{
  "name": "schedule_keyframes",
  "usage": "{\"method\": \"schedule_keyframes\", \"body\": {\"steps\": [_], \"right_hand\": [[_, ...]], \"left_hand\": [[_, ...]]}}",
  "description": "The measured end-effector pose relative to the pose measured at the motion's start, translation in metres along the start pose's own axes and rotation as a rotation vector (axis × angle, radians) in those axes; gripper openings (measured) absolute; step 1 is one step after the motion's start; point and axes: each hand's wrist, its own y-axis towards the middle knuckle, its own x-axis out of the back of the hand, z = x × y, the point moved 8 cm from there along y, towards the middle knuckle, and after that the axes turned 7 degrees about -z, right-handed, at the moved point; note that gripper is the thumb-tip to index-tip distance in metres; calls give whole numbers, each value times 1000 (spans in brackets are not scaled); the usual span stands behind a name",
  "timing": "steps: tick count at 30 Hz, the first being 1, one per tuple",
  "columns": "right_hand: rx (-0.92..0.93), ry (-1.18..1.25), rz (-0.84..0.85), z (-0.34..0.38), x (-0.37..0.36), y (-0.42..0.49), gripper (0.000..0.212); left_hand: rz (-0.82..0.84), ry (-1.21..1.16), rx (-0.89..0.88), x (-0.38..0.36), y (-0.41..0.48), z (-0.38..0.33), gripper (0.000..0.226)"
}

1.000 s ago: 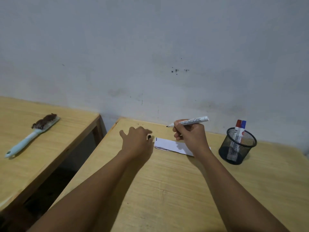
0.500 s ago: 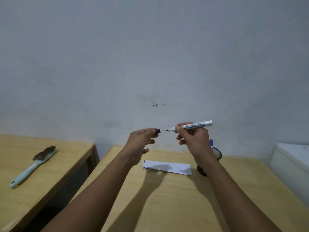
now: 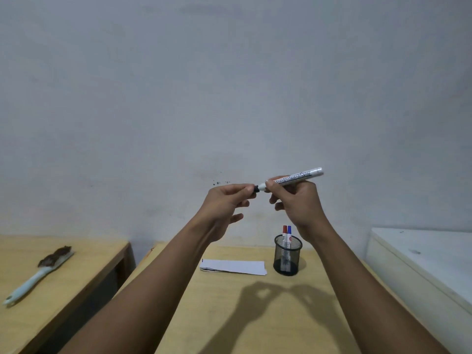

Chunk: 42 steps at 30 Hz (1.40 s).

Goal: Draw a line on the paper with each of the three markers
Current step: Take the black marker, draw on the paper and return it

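Both hands are raised in front of the wall, well above the wooden table (image 3: pixel 255 315). My right hand (image 3: pixel 297 204) grips a white board marker (image 3: pixel 296 178) by its barrel, tip pointing left. My left hand (image 3: pixel 226 200) pinches the black cap (image 3: pixel 255 188), which sits over the marker's tip. Below lies a white strip of paper (image 3: pixel 233 267) with a short dark mark at its left end. A black mesh cup (image 3: pixel 287 258) to the right of the paper holds a red-capped marker (image 3: pixel 284 232) and a blue-capped marker (image 3: pixel 289 232).
A second wooden table (image 3: pixel 63 277) stands to the left across a gap, with a light-blue-handled brush (image 3: pixel 38 273) on it. A white cabinet or box (image 3: pixel 421 264) stands at the right. The grey wall rises right behind the tables.
Both hands rose from the table. My left hand lifted the cap and brought it onto the marker's tip. The view tilted upward, then partly back down.
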Motion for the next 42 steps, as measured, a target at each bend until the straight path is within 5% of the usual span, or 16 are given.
{"method": "schedule_keyframes", "body": {"steps": [10, 14, 16, 19, 26, 31, 37, 42], "right_hand": [[-205, 30, -123, -18, 18, -3, 28], [-197, -232, -490, -35, 50, -2, 108], [-36, -452, -485, -31, 57, 1, 88], [109, -496, -224, -46, 51, 12, 28], [41, -518, -117, -107, 68, 35, 7], [-22, -529, -200, -149, 91, 54, 13], [-62, -580, -92, -201, 91, 58, 67], [-89, -786, 11, -234, 92, 59, 59]], "left_hand": [[-74, 69, -318, -30, -6, -5, 14], [-178, 263, -432, -37, 4, -19, 13], [-184, 444, -520, -45, 12, -26, 12], [-178, 642, -586, -60, 30, -21, 13], [-67, 694, -534, -104, 75, 16, 27], [-71, 888, -491, -118, 116, 62, 34], [61, 1256, -337, -141, 155, 135, 36], [148, 1392, -211, -149, 173, 173, 37]]}}
